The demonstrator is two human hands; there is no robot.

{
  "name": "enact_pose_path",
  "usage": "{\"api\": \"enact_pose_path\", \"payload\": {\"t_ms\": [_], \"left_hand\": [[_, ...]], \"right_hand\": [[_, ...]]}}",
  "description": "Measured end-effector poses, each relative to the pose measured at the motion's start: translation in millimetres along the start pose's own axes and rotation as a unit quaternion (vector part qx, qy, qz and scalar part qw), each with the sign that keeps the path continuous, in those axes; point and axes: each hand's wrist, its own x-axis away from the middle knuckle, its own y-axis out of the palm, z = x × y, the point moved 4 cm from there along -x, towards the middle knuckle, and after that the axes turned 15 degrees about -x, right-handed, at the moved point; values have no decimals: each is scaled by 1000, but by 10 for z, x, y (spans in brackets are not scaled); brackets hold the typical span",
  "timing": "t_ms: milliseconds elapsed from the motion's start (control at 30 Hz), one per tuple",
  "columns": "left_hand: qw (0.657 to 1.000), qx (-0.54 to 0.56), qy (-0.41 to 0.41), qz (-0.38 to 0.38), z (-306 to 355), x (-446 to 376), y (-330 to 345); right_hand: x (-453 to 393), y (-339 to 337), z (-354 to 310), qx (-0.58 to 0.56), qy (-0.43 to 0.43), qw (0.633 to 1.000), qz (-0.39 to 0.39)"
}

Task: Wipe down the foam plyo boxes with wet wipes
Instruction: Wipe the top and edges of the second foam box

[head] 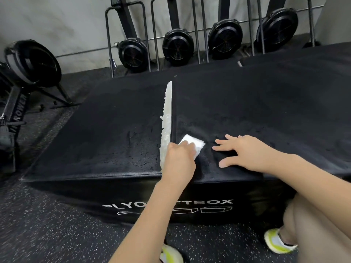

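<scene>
black plyo box [98, 133] top; wipe [195, 146] under left hand [179, 160]

White letters on the front of the foam box [209, 190] read "PLYO" and "FTBOX"; my left forearm [152, 205] covers the middle. On the rowing machine [18, 109] beside it I read "ROWER".

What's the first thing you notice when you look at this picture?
The pale worn strip running down the middle of the big black foam box stands out first. Right beside its near end, the left hand holds a white wipe against the box top, while the right hand lies flat with fingers spread next to it. Behind, round black rowing machine wheels line the grey wall.
</scene>
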Motion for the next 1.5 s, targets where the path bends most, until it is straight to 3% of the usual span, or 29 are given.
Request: {"api": "enact_pose_path", "payload": {"t_ms": [167, 300, 467, 600, 733, 1000, 1333, 1500], "left_hand": [[998, 50, 43, 7, 406, 483, -155], [993, 96, 52, 45, 341, 962, -168], [988, 108, 44, 102, 415, 880, -12], [981, 119, 92, 120, 673, 815, -5], [982, 74, 127, 123, 499, 891, 8], [983, 60, 84, 150, -189, 1067, 18], [984, 65, 18, 164, -217, 1168, 31], [979, 79, 31, 183, 70, 1134, 29]], "right_hand": [[21, 17, 23, -1, 3, 1000, -11], [75, -14, -39, -9, 3, 1000, -11], [92, -4, -50, -20, 5, 1000, -7], [124, -9, -90, 1, -2, 1000, -8], [130, -3, -106, -8, 7, 1000, -10], [170, 2, -144, -24, 10, 1000, -4], [165, 13, -132, -28, 7, 1000, -1], [162, 15, -121, -29, 11, 999, -6]]}}
